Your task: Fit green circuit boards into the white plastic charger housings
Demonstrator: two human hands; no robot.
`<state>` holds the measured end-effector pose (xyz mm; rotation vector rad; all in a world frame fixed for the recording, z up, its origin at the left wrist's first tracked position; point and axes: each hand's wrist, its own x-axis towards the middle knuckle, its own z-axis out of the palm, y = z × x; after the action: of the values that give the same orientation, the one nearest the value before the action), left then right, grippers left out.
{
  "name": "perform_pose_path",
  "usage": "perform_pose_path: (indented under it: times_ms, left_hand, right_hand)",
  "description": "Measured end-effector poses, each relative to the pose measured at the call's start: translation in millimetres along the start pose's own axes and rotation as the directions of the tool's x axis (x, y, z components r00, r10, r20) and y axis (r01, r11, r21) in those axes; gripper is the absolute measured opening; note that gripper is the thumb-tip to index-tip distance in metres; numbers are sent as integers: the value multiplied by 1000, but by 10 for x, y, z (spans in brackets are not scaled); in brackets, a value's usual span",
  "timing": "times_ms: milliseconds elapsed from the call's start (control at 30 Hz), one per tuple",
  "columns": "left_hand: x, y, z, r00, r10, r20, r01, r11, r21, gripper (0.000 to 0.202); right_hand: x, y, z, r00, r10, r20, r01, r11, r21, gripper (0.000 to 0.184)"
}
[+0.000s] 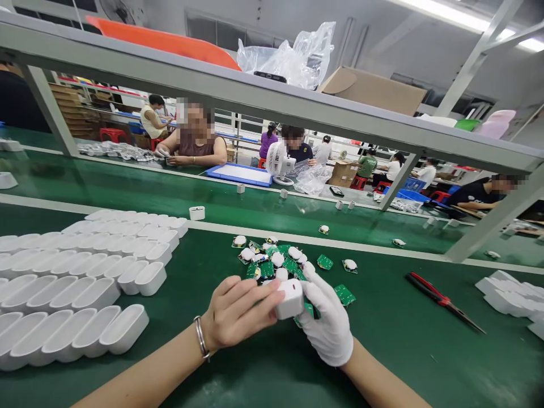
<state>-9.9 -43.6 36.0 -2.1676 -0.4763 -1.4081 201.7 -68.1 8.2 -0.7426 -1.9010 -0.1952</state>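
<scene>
White, box-shaped plastic housing (290, 301) is sitting pinched in the bare left hand (232, 314), as I am observing remotely. White-gloved right hand (329, 322) is curving at its right side; whether it is gripping, I cannot tell. Green circuit boards (290, 264) are lying beyond the grip; red-and-black-handled metal pliers (446, 302) are resting to its right.

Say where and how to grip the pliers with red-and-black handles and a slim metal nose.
The pliers are probably best taken by both handles, from above and the left, the side of the white-gloved right hand. They lie flat, handles at the far left, while the nose tapers to a point at near right.
</scene>
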Motion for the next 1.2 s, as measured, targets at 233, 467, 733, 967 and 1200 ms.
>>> perform_pose_path:
  times_ms: [233,467,733,967,1200]
  left_hand:
    - [8,83,139,961,-275,41,277,934,-225,45]
    - [15,-78,22,997,51,58,-40,983,-179,36]
    - [-26,-36,156,965,-146,219,235,854,-463,53]
    - [-31,-26,208,653,-328,683,727,524,-444,40]
    - [-64,-13,203,511,-403,759,851,112,-513,35]
  right_hand:
    - [3,-44,68,999,16,43,-19,997,71,66]
    - [110,25,-106,986,3,167,-28,989,146,70]
    - [62,-14,-133,979,-3,204,-1,1000,21,64]
    - [28,-3,29,773,461,436,-601,752,271,63]
    - [197,-129,74,515,658,549,-852,321,414,61]
